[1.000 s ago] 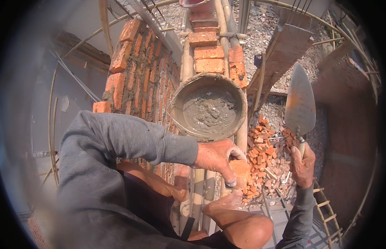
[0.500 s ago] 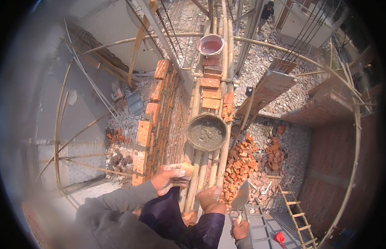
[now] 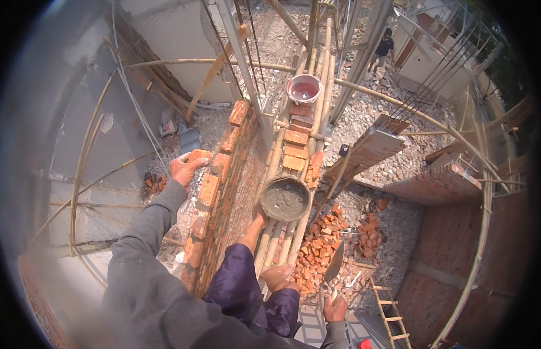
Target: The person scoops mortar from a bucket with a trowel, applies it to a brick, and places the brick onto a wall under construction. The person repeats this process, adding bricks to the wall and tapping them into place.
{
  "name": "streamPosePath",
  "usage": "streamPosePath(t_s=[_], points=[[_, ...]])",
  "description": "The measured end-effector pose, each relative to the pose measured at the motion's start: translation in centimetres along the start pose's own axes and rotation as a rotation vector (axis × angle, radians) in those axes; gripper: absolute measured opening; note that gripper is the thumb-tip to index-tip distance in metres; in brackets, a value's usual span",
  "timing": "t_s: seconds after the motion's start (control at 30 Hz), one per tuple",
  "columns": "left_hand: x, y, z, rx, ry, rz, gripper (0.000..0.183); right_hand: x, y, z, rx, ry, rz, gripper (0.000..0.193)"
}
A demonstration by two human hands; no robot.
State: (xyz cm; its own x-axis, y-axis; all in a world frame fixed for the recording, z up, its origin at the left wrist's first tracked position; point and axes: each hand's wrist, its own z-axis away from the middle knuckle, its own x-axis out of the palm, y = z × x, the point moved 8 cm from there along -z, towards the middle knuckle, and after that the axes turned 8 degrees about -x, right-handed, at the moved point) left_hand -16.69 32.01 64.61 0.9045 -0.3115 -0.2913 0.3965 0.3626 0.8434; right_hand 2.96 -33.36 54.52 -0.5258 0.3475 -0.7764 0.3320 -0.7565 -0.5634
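Observation:
My left hand (image 3: pixel 184 170) is closed round a small orange piece of brick (image 3: pixel 199 155), at the left side of the brick wall (image 3: pixel 208 189) and just above its top course. Bricks with grey mortar between them form that top course. My right hand (image 3: pixel 335 306), low on the right, grips the handle of a trowel (image 3: pixel 334 263), whose blade points up and away from me. In front of my feet a round basin of wet grey mortar (image 3: pixel 285 199) sits on the bamboo poles of the scaffold (image 3: pixel 276 241).
Behind the basin, loose bricks (image 3: pixel 294 150) lie along the poles, with a white bucket of reddish liquid (image 3: pixel 304 89) beyond. Far below on the right are a brick heap (image 3: pixel 320 247) and a bamboo ladder (image 3: pixel 390 317). A bamboo rail (image 3: pixel 398 103) curves across. Another person (image 3: pixel 384 49) stands far off.
My left hand has gone from beside my knee up and left to the wall top, carrying the brick piece. The right hand still holds the trowel. The view has shifted a little.

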Motion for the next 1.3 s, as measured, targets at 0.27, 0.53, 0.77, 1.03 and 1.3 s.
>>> streamPosePath(t_s=[0.27, 0.53, 0.77, 1.03, 1.3], points=[[3.9, 1.3, -24.2, 0.163, 0.339, -0.451, 0.064, 3.0, 0.2, -2.3, 0.093, -0.176, 0.031, 0.034], [11.8, 1.1, -38.1, 0.065, 0.187, -0.369, 0.060, 8.8, -3.0, -6.2, 0.210, -0.331, 0.065, 0.040], [14.6, 1.4, -46.7, 0.126, 0.431, -0.719, 0.071, 12.2, -6.5, -9.7, 0.243, -0.393, 0.007, 0.039], [18.6, -1.9, -54.9, 0.006, 0.327, -0.852, 0.087, 15.6, -6.2, -10.7, 0.443, -0.748, 0.177, 0.037], [22.8, -4.8, -59.9, 0.379, 0.190, -1.227, 0.061, 13.9, -8.9, -15.8, 0.517, -0.483, -0.150, 0.039]])
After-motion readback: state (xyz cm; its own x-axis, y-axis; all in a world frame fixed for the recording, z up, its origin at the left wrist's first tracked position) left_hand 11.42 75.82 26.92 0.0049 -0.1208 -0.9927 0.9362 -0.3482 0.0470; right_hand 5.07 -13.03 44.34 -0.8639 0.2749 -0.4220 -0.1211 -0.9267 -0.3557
